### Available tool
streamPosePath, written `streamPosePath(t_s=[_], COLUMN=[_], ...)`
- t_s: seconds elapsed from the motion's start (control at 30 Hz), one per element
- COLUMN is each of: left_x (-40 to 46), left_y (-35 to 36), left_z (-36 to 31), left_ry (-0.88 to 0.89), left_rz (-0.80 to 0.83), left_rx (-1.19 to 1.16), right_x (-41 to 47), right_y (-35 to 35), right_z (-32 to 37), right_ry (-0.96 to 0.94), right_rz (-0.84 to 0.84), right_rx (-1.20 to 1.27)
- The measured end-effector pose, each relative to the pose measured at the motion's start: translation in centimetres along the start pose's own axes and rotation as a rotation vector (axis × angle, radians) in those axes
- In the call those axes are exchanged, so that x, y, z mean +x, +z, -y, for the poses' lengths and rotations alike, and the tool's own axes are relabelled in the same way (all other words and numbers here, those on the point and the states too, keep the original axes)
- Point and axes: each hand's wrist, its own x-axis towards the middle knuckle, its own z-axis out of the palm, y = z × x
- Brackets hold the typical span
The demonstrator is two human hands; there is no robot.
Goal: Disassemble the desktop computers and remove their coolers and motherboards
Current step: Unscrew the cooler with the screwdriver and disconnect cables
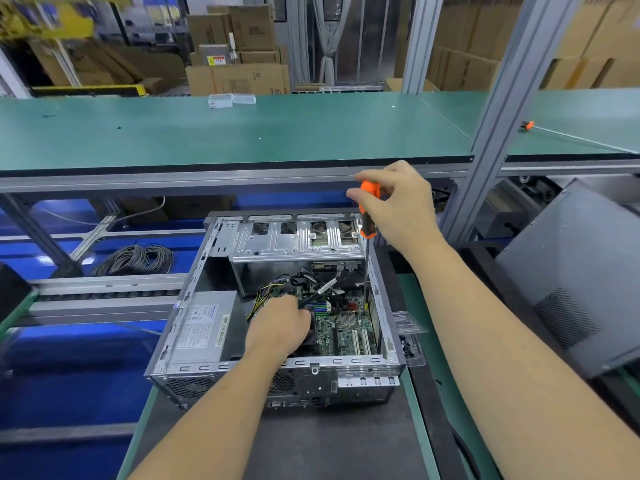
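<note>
An open desktop case (194, 372) lies on a dark mat in front of me. Inside it the green motherboard (349, 332) shows at the right, a grey power supply (204, 327) at the left, and a tangle of cables (311, 285) behind. My left hand (280, 327) reaches into the case and grips the black cooler (310, 336), which it mostly hides. Above the case's right rear corner, my right hand (398, 202) holds an orange-handled screwdriver (369, 209) upright, its long shaft running down toward the motherboard.
A silver drive cage (294, 240) spans the back of the case. A clear tray of screws (410, 337) sits at the case's right side. A dark side panel (575, 271) leans at the right. A green shelf (242, 133) runs overhead, with an aluminium post (485, 140) beside my right hand.
</note>
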Motion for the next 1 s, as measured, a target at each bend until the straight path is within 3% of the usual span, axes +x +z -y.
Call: streamPosePath(t_s=[0.13,0.3,0.43,0.57,0.7,0.87,1.0], left_x=[0.1,0.2,0.3,0.2,0.3,0.3,0.3], left_y=[0.1,0.2,0.3,0.3,0.3,0.3,0.3], left_z=[0.1,0.2,0.3,0.3,0.3,0.3,0.3], left_ry=[0.004,0.02,0.019,0.018,0.021,0.02,0.016], left_rz=[-0.006,-0.014,-0.019,-0.01,-0.007,-0.009,-0.009], left_rx=[0.0,0.015,0.022,0.015,0.017,0.015,0.008], right_x=[-0.5,-0.8,-0.9,-0.9,-1.0,-0.9,-1.1], right_y=[0.1,0.4,0.5,1.0,1.1,1.4,1.3], right_z=[0.0,0.3,0.1,0.0,-0.1,-0.2,-0.2], right_ry=[-0.037,-0.029,-0.053,-0.033,-0.077,-0.035,-0.044], right_rz=[0.124,-0.002,0.175,0.012,0.136,-0.019,0.149], right_rx=[0.07,-0.035,0.113,0.032,0.099,0.075,0.19])
